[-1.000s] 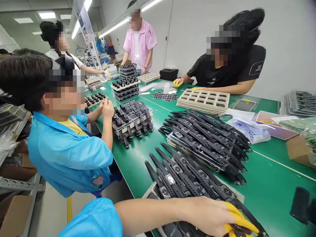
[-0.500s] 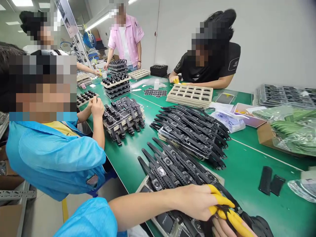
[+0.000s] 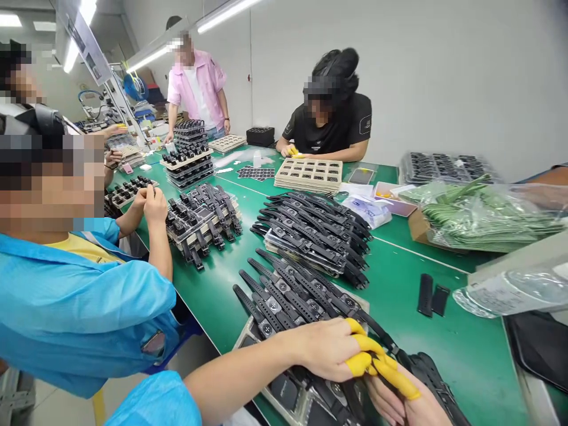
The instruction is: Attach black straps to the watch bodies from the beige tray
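My left hand [image 3: 326, 349] reaches in from the left, its yellow-cotted fingertips pinched together. Against them press the fingers of my right hand [image 3: 399, 393], also in yellow finger cots. Between the two hands is a small dark part of a black watch strap, mostly hidden by the fingers. Beneath them lies a tray [image 3: 243, 338] of smartwatches [image 3: 283, 287], several turned back up with their black straps stretched out. A heap of black straps [image 3: 428, 378] lies just right of my hands. Two short strap pieces [image 3: 425, 294] rest farther right on the green table.
Beyond stands another stack of strapped watches [image 3: 310, 228], with more stacked trays [image 3: 204, 222] to its left. On the right are a plastic bottle [image 3: 510, 293] and a box of bagged green straps [image 3: 488, 222]. A co-worker in blue [image 3: 89, 296] sits close at left; others work farther back.
The view has turned to the right, so the table and people shift left and more of the bottle shows. My hands stay together over the tray, fingers slightly repositioned on the strap.
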A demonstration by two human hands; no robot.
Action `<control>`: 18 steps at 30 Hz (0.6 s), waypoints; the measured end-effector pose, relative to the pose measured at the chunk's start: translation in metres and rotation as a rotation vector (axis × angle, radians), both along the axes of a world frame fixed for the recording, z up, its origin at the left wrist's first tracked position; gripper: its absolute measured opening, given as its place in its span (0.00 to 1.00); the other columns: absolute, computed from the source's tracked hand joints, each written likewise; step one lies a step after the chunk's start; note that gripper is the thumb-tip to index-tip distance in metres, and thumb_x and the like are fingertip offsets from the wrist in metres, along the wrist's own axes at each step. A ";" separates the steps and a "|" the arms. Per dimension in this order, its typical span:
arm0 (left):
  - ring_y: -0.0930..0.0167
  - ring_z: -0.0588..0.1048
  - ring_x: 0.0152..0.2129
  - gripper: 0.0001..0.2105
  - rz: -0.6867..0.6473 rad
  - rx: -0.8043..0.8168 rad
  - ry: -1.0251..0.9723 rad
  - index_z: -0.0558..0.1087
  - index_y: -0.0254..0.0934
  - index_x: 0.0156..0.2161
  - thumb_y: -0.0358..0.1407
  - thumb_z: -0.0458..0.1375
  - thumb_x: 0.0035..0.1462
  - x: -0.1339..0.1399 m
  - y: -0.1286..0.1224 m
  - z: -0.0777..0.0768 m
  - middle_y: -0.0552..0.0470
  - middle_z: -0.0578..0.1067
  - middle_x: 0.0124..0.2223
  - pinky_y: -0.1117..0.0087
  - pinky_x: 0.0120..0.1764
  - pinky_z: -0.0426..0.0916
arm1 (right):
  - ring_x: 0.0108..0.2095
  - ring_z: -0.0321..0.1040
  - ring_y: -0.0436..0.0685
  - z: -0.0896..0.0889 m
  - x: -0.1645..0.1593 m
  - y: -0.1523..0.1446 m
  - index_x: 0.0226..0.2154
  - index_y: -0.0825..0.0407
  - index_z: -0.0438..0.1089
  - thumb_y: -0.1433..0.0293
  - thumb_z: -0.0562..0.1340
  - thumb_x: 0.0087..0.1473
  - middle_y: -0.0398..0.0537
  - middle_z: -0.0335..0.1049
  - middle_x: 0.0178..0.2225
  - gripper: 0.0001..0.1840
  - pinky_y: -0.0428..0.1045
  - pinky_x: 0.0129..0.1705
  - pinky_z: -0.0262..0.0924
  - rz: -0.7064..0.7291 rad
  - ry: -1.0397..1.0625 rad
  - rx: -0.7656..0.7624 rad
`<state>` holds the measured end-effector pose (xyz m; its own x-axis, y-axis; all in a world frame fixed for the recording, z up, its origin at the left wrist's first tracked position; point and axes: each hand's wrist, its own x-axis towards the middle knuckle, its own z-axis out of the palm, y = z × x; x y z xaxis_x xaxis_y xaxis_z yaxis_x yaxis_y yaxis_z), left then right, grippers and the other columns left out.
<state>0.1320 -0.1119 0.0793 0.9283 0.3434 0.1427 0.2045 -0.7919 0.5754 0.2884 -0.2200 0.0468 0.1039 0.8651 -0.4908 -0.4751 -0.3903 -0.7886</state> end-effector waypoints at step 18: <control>0.62 0.74 0.56 0.27 0.048 -0.058 -0.038 0.57 0.27 0.69 0.39 0.51 0.70 -0.002 -0.004 0.023 0.37 0.74 0.58 0.66 0.58 0.70 | 0.18 0.50 0.49 0.016 -0.010 0.000 0.24 0.49 0.64 0.42 0.72 0.44 0.39 0.56 0.16 0.30 0.47 0.19 0.51 -0.112 -0.117 0.183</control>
<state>0.1299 -0.1163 0.1023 0.9050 0.3957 0.1565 0.2181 -0.7471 0.6279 0.2785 -0.2202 0.0630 0.2511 0.9184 -0.3057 -0.4087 -0.1857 -0.8936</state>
